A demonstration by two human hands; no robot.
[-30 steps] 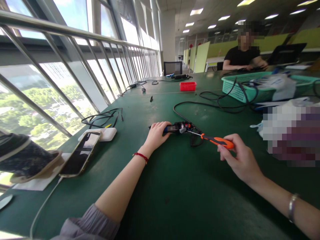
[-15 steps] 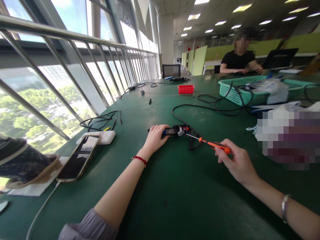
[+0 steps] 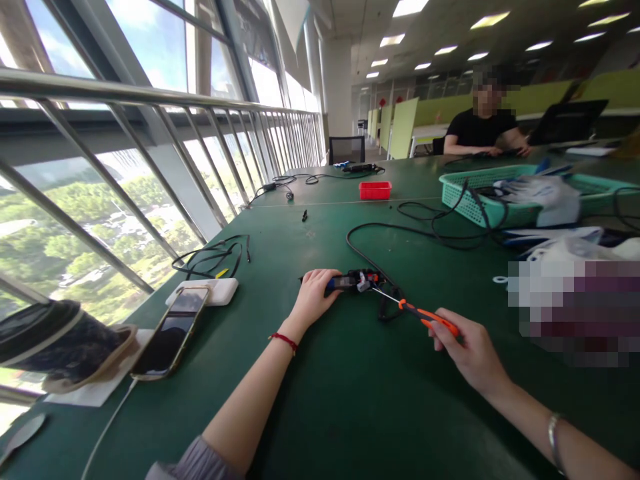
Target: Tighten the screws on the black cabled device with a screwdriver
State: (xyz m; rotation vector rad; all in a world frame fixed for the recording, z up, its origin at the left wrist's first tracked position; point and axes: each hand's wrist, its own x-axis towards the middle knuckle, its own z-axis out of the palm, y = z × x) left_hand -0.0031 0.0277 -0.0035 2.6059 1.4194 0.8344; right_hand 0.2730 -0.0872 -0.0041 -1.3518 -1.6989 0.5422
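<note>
My left hand (image 3: 316, 293) is closed over the near end of a dark, slim device (image 3: 344, 283) with a blue body, keeping it against the green tabletop. Its right end looks opened up, with small grey and red-orange parts showing, and a black cable (image 3: 356, 248) runs away from it. In my right hand (image 3: 467, 347) is an orange-and-black screwdriver (image 3: 423, 315), gripped by the handle. The metal shaft points left, and its tip meets the exposed parts; exact contact is too small to make out.
A phone (image 3: 173, 333) leans on a white block (image 3: 220, 291) at left, beside a dark cup (image 3: 65, 343). Ahead are a red tray (image 3: 375, 191) and a small black piece (image 3: 305, 216). A green basket (image 3: 463, 198) and plastic bag (image 3: 540, 267) lie right. A person (image 3: 483, 130) sits opposite.
The whole view has shifted slightly, so everything appears lower. My left hand stays on the device, and the screwdriver remains at its exposed end with a slightly steeper slant.
</note>
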